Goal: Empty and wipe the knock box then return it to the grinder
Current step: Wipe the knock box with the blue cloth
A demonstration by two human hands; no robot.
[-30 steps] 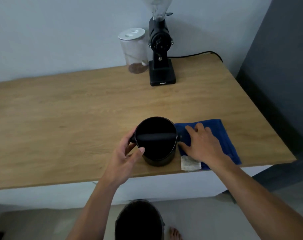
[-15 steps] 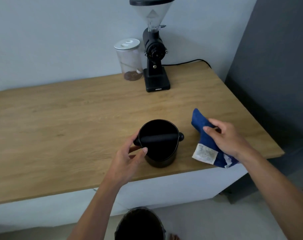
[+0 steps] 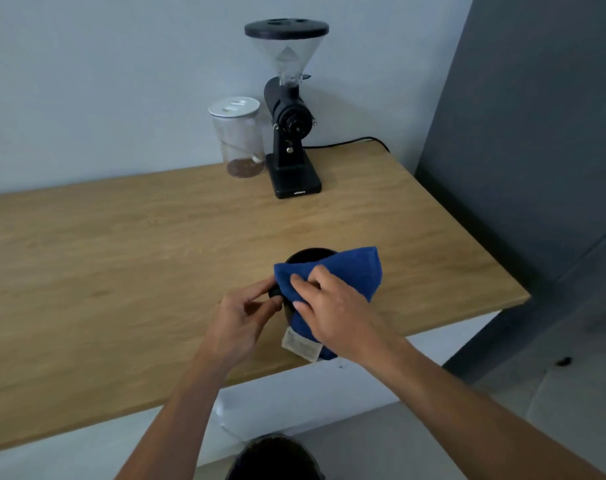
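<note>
The black knock box [image 3: 308, 255] stands near the front edge of the wooden table [image 3: 121, 271], mostly covered by a blue cloth [image 3: 346, 275] with a white label. My right hand [image 3: 329, 310] grips the cloth and presses it over the box's top. My left hand [image 3: 246, 317] holds the box's left side at the end of its bar. The black grinder [image 3: 291, 126] with a clear hopper stands at the back of the table by the wall.
A clear jar [image 3: 237, 140] with a white lid and some coffee beans stands left of the grinder. A black cable [image 3: 350, 143] runs behind it. A dark round bin [image 3: 273, 459] sits on the floor below the table edge. A grey wall [image 3: 537, 133] is on the right.
My right hand picked the blue cloth up off the table and brought it left onto the knock box. My left hand kept its hold on the box.
</note>
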